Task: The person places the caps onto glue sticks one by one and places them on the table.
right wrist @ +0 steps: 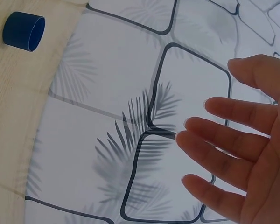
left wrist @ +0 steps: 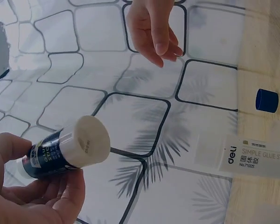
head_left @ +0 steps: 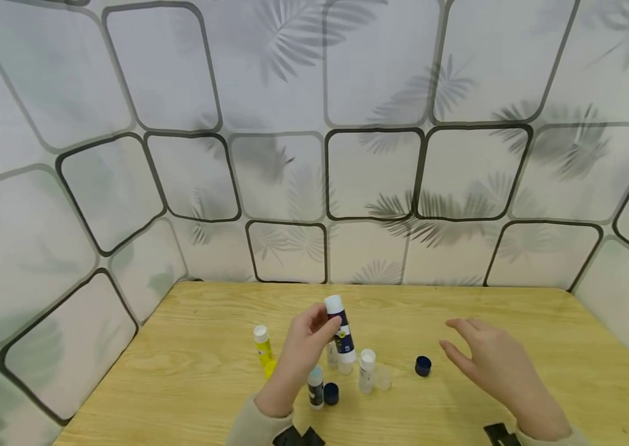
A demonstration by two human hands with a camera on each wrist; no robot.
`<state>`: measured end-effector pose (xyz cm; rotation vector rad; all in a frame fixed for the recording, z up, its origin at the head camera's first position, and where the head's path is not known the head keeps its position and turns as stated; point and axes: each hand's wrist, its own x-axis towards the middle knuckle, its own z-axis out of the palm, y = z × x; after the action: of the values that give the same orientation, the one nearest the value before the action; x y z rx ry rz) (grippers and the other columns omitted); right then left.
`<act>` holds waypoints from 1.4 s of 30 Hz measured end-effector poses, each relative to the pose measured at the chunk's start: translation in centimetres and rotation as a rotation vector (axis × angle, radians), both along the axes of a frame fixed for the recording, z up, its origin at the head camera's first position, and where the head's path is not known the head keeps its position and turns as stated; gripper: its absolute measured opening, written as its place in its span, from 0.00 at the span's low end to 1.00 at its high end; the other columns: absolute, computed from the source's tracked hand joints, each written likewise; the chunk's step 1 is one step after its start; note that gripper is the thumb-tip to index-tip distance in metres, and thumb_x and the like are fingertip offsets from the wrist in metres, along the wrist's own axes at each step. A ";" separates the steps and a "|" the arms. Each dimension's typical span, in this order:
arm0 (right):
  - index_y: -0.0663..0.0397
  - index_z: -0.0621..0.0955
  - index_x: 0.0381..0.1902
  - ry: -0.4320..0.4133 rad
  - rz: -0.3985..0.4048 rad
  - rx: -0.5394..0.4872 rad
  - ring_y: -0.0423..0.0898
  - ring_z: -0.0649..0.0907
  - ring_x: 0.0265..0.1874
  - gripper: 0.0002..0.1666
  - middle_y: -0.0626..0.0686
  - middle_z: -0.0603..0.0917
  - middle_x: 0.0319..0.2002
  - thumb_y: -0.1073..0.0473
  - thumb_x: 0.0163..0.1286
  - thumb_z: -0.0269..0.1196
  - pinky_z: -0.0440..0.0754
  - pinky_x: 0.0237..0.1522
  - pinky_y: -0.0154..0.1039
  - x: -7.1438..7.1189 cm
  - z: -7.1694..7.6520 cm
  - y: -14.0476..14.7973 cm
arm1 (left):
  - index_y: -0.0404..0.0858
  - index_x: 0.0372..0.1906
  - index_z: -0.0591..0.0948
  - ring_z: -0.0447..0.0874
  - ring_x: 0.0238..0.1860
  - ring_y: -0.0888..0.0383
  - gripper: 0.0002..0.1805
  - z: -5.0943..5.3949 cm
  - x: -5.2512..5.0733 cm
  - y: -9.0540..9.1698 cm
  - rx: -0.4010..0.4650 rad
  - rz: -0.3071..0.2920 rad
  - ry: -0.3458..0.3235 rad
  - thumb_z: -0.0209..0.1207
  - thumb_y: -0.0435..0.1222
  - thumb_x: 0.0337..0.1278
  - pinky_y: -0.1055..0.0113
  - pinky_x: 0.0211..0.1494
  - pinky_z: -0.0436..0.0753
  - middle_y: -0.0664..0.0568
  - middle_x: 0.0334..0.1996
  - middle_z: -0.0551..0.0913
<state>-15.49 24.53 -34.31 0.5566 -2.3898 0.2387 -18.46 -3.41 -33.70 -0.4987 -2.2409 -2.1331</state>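
Observation:
My left hand point(head_left: 304, 347) holds a dark blue glue stick point(head_left: 342, 331) tilted above the table, its white end up in the head view. In the left wrist view the thumb and fingers grip the glue stick point(left wrist: 51, 154) round its label. To the right, my right hand point(head_left: 493, 359) hovers over the table with nothing in it; its fingers point(right wrist: 224, 149) are spread and slightly bent. A dark blue cap point(head_left: 423, 366) lies on the table between the hands, nearer the right one. The blue cap point(right wrist: 23, 31) also shows in the right wrist view.
A white glue stick point(head_left: 367, 371) stands beside a clear cap point(head_left: 384, 376). Left of these are a black-labelled tube point(head_left: 316, 389), another dark blue cap point(head_left: 331, 394) and a yellow glue stick point(head_left: 262, 345). Patterned cloth walls point(head_left: 370, 248) enclose the wooden table point(head_left: 192, 347).

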 end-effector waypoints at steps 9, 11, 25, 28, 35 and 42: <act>0.59 0.79 0.37 0.025 0.014 -0.021 0.50 0.80 0.23 0.19 0.55 0.82 0.30 0.57 0.46 0.68 0.76 0.22 0.44 -0.9 0.9 -1.1 | 0.29 0.48 0.75 0.76 0.39 0.55 0.15 0.1 0.0 0.1 0.040 -0.009 -0.029 0.54 0.31 0.56 0.65 0.43 0.76 0.45 0.40 0.79; 0.59 0.79 0.37 0.032 0.022 -0.030 0.50 0.80 0.23 0.19 0.56 0.82 0.31 0.57 0.47 0.68 0.76 0.22 0.45 -1.1 1.0 -1.5 | 0.29 0.48 0.75 0.77 0.40 0.55 0.15 0.1 0.1 0.1 0.011 -0.016 -0.008 0.55 0.29 0.54 0.66 0.43 0.76 0.44 0.40 0.79; 0.58 0.79 0.39 -0.104 -0.009 -0.059 0.51 0.80 0.26 0.18 0.56 0.82 0.34 0.56 0.50 0.66 0.76 0.24 0.45 -1.2 0.7 -1.4 | 0.32 0.51 0.74 0.75 0.37 0.55 0.20 -0.2 0.7 -0.2 -0.215 0.012 0.183 0.59 0.29 0.49 0.68 0.37 0.76 0.46 0.40 0.74; 0.58 0.79 0.39 -0.158 -0.011 -0.068 0.50 0.80 0.27 0.18 0.55 0.81 0.35 0.56 0.52 0.66 0.76 0.24 0.44 -1.3 0.4 -1.4 | 0.33 0.50 0.74 0.75 0.38 0.56 0.20 0.0 0.9 -0.3 -0.229 0.038 0.205 0.60 0.30 0.48 0.68 0.37 0.75 0.47 0.41 0.77; 0.57 0.79 0.39 -0.255 -0.015 -0.065 0.48 0.80 0.30 0.18 0.54 0.81 0.36 0.53 0.53 0.65 0.77 0.26 0.43 -1.9 -0.3 -1.4 | 0.35 0.40 0.76 0.75 0.32 0.59 0.15 0.1 1.0 -0.3 -0.205 0.034 0.223 0.63 0.29 0.43 0.71 0.33 0.75 0.51 0.33 0.79; 0.57 0.79 0.41 -0.407 -0.007 -0.068 0.49 0.79 0.33 0.18 0.53 0.80 0.38 0.53 0.54 0.65 0.76 0.30 0.44 -3.0 -1.4 -1.4 | 0.35 0.38 0.78 0.77 0.32 0.60 0.14 0.0 1.0 -0.4 -0.241 0.025 0.282 0.63 0.27 0.41 0.71 0.33 0.78 0.51 0.32 0.79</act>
<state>-18.46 23.09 -35.68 0.5056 -2.7615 0.4664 -17.42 -3.80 -33.74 -0.7216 -2.3312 -1.6652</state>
